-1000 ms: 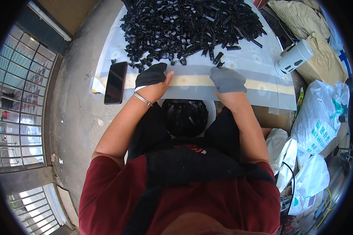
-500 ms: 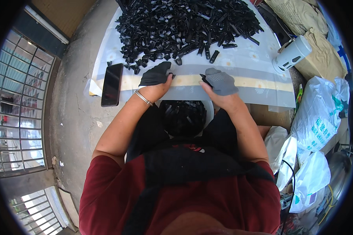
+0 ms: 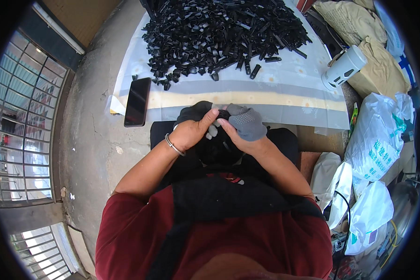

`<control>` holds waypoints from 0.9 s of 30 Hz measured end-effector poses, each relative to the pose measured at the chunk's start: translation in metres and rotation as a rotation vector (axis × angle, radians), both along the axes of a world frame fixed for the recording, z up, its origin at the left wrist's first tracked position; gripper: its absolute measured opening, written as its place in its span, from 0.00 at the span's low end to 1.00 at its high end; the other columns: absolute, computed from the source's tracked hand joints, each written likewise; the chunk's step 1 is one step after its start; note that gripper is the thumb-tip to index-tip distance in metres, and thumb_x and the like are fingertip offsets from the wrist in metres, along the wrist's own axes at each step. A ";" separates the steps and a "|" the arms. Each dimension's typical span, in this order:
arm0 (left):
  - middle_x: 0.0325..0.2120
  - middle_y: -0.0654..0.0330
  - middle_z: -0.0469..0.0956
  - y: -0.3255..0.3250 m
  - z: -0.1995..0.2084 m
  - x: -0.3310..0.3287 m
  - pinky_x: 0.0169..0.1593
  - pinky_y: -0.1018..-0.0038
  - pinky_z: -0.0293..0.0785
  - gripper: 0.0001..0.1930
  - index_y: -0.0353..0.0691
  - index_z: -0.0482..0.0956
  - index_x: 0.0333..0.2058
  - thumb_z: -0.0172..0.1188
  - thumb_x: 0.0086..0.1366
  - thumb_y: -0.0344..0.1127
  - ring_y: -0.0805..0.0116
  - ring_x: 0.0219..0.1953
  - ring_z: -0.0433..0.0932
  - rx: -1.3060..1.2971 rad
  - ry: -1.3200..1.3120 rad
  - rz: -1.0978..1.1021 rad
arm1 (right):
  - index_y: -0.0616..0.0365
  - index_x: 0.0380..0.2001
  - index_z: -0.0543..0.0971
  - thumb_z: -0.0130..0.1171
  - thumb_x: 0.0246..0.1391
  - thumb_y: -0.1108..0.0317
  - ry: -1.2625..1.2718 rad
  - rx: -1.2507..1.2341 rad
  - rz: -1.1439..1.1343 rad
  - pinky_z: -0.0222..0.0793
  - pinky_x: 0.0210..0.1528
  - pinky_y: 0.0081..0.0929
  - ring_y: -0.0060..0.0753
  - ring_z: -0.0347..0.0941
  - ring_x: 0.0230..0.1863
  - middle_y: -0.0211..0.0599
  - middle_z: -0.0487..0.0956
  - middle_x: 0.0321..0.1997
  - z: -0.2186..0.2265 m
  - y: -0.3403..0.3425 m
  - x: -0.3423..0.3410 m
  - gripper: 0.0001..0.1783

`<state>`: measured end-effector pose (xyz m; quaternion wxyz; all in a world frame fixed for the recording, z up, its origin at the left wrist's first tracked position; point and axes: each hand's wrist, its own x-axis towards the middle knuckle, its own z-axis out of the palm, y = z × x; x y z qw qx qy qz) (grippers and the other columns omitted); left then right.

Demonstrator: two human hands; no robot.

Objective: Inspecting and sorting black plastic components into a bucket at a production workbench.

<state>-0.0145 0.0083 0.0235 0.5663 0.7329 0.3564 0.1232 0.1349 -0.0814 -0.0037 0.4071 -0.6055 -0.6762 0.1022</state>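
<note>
My left hand, in a dark glove with its thumb bare, meets my right hand, in a grey dotted glove, over my lap. Both are closed, thumbs pressed toward each other, on a small black plastic part pinched between them. Fingers cover much of that part, so whether it is one piece or two I cannot tell. Under the hands, between my knees, sits a bucket of black pieces, mostly hidden by hands and apron. Beyond, a large heap of black plastic parts lies on the table.
A flowered cloth covers the table. At its left edge lies a black phone; a white bottle stands on the right. White plastic bags and a brown sack crowd the right side. A barred window is at left.
Both hands have come back from the table edge toward my lap and drawn together. They were apart; now they meet on the black part above the bucket.
</note>
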 end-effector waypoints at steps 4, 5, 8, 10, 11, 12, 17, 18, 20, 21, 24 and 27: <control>0.24 0.52 0.75 -0.020 -0.013 0.006 0.35 0.77 0.67 0.30 0.31 0.76 0.35 0.44 0.60 0.59 0.70 0.28 0.70 -0.419 -0.068 0.329 | 0.61 0.31 0.72 0.56 0.48 0.66 0.065 -0.042 -0.116 0.65 0.36 0.32 0.41 0.70 0.32 0.41 0.74 0.29 0.005 0.002 -0.016 0.10; 0.24 0.52 0.75 -0.018 -0.014 0.006 0.35 0.77 0.67 0.30 0.31 0.76 0.35 0.44 0.60 0.59 0.70 0.28 0.70 -0.421 -0.066 0.328 | 0.61 0.31 0.72 0.56 0.48 0.66 0.066 -0.045 -0.117 0.65 0.36 0.32 0.41 0.70 0.32 0.41 0.74 0.29 0.004 0.002 -0.016 0.10; 0.28 0.53 0.75 -0.011 -0.012 0.006 0.36 0.75 0.68 0.22 0.35 0.74 0.40 0.42 0.64 0.49 0.65 0.28 0.72 -0.278 -0.047 0.237 | 0.61 0.32 0.72 0.55 0.49 0.65 0.083 0.100 -0.088 0.65 0.36 0.33 0.42 0.71 0.32 0.42 0.74 0.29 0.005 0.001 -0.010 0.11; 0.30 0.52 0.75 -0.001 -0.027 -0.002 0.37 0.75 0.68 0.21 0.36 0.73 0.42 0.40 0.65 0.48 0.63 0.29 0.73 -0.057 0.005 0.111 | 0.61 0.32 0.72 0.54 0.49 0.64 0.070 -0.069 0.002 0.65 0.35 0.34 0.43 0.71 0.31 0.42 0.74 0.29 0.016 -0.002 -0.003 0.11; 0.33 0.51 0.75 0.004 -0.040 -0.006 0.37 0.75 0.69 0.21 0.37 0.72 0.44 0.38 0.66 0.46 0.60 0.30 0.74 0.168 0.055 -0.020 | 0.61 0.32 0.72 0.54 0.49 0.64 0.072 -0.072 0.004 0.65 0.35 0.34 0.43 0.71 0.31 0.42 0.74 0.29 0.017 -0.001 -0.003 0.11; 0.34 0.49 0.75 0.007 -0.056 -0.007 0.40 0.75 0.68 0.19 0.38 0.71 0.46 0.37 0.66 0.43 0.57 0.33 0.75 0.218 -0.101 -0.036 | 0.61 0.33 0.73 0.54 0.50 0.64 0.044 -0.047 0.021 0.65 0.35 0.34 0.44 0.71 0.31 0.42 0.74 0.29 0.018 -0.001 -0.004 0.12; 0.31 0.54 0.75 -0.003 -0.031 -0.001 0.42 0.76 0.68 0.17 0.37 0.71 0.45 0.40 0.63 0.39 0.64 0.35 0.74 0.162 -0.238 -0.036 | 0.60 0.30 0.75 0.52 0.50 0.63 -0.130 -0.019 -0.002 0.65 0.34 0.35 0.43 0.71 0.31 0.40 0.75 0.27 0.018 -0.001 -0.004 0.11; 0.31 0.56 0.75 -0.005 -0.028 0.000 0.41 0.76 0.67 0.17 0.36 0.71 0.44 0.40 0.63 0.37 0.67 0.35 0.74 0.134 -0.204 -0.009 | 0.60 0.31 0.74 0.52 0.51 0.64 -0.141 0.000 -0.024 0.65 0.34 0.35 0.43 0.71 0.32 0.40 0.75 0.27 0.020 0.000 -0.004 0.10; 0.32 0.58 0.75 0.000 -0.038 0.000 0.40 0.76 0.68 0.15 0.35 0.72 0.42 0.41 0.63 0.35 0.69 0.35 0.73 -0.058 -0.278 0.020 | 0.60 0.32 0.74 0.51 0.51 0.64 -0.152 0.019 -0.034 0.65 0.34 0.35 0.43 0.71 0.32 0.40 0.75 0.28 0.022 0.001 -0.006 0.10; 0.33 0.61 0.74 0.003 -0.042 0.000 0.39 0.77 0.68 0.13 0.34 0.72 0.41 0.42 0.63 0.33 0.71 0.34 0.72 -0.251 -0.353 0.045 | 0.60 0.34 0.73 0.51 0.51 0.65 -0.136 0.026 -0.052 0.65 0.35 0.34 0.43 0.71 0.33 0.41 0.75 0.29 0.022 0.002 -0.007 0.10; 0.34 0.60 0.74 0.006 -0.037 0.007 0.39 0.77 0.70 0.11 0.34 0.72 0.40 0.45 0.61 0.31 0.71 0.35 0.73 -0.821 -0.481 0.168 | 0.60 0.37 0.72 0.51 0.51 0.65 -0.110 0.064 -0.072 0.66 0.36 0.34 0.44 0.70 0.34 0.42 0.74 0.31 0.010 0.006 -0.004 0.12; 0.35 0.59 0.74 0.010 -0.042 0.010 0.41 0.78 0.69 0.12 0.32 0.72 0.41 0.48 0.61 0.31 0.72 0.36 0.74 -0.862 -0.621 0.066 | 0.60 0.37 0.72 0.52 0.50 0.64 -0.138 0.089 -0.082 0.66 0.37 0.34 0.44 0.71 0.36 0.41 0.75 0.32 0.004 0.007 -0.003 0.13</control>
